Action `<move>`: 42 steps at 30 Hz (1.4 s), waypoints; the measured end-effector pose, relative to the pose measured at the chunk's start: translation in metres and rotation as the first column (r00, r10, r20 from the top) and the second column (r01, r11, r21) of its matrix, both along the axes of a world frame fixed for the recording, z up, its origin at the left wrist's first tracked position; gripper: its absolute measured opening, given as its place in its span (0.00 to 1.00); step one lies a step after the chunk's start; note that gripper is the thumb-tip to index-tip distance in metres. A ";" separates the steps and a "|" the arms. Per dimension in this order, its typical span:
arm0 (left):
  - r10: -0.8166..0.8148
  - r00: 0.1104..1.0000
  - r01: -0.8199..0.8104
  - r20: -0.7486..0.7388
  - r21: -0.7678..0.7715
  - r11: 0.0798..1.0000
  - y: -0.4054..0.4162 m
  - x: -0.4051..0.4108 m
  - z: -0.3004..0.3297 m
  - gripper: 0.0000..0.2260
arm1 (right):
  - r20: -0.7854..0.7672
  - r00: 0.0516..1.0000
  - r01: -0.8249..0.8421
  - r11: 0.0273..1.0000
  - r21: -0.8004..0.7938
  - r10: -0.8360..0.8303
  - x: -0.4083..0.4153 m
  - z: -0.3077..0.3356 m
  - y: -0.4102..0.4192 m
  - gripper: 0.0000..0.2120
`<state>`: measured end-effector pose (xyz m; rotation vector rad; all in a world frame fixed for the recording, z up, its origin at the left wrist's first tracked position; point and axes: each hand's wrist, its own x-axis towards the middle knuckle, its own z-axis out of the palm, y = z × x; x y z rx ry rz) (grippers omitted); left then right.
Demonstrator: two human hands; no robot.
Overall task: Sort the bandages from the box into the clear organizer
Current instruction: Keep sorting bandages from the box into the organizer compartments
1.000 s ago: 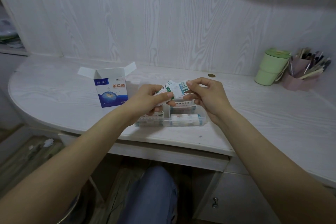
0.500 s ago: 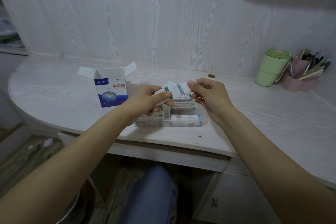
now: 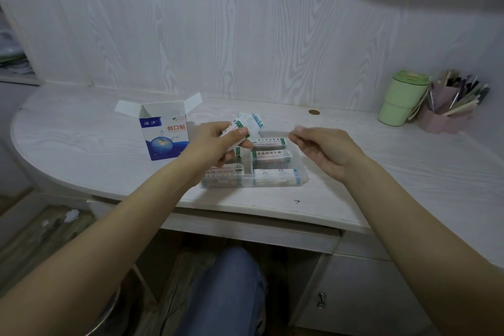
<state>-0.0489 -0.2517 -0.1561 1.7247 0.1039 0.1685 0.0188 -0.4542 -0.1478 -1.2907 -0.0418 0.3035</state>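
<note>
A fan of bandages (image 3: 246, 124) is pinched in the left hand (image 3: 218, 142) above the clear organizer (image 3: 253, 180) near the tabletop's front edge; the right hand (image 3: 327, 148) is loosely curled, empty. Wrappers are judged light, limp, slippery; each is best pinched at one end

Pale woodgrain wall (image 3: 218, 22) behind curved white desk (image 3: 381, 161)

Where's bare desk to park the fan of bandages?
Bare desk runs from the clear organizer to the green cup, and left of the open box. Crowded: between box and organizer, under the left hand.
</note>
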 end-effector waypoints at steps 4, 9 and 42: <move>0.033 0.999 -0.032 0.017 -0.013 0.999 0.000 0.001 0.000 0.08 | 0.135 0.984 -0.059 0.923 -0.381 0.119 0.003 -0.009 -0.002 0.08; 0.030 0.999 -0.030 0.020 -0.008 1.000 -0.002 0.003 0.000 0.07 | 0.305 0.928 0.061 0.717 -0.695 0.217 0.003 -0.010 0.000 0.06; -0.136 0.990 0.138 -0.027 0.177 0.974 -0.007 0.004 -0.004 0.08 | 0.378 0.893 0.012 0.827 -0.562 0.244 -0.008 0.007 0.018 0.04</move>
